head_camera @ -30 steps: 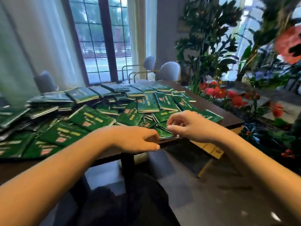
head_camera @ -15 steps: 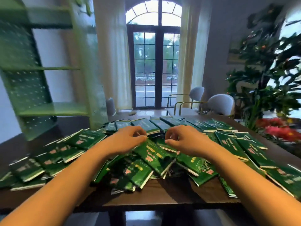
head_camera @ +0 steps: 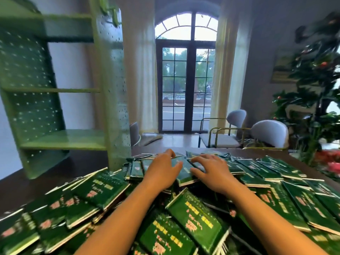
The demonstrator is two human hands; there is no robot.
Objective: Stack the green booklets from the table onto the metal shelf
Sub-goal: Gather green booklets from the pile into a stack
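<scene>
Left hand and right hand lie splayed, clasping nothing, on green booklets heaped over the table beside the metal shelf; thin, glossy covers look light and slippery, so pinch squared edges.

- Booklets: glossy green covers, pale paper page edges.
- Shelf: green-painted perforated metal, boards with a soft sheen.
- Table: dark, smooth, likely polished wood.
- Chairs: grey matt upholstery, thin brassy metal frames.
- Curtains: sheer pale cloth.
</scene>
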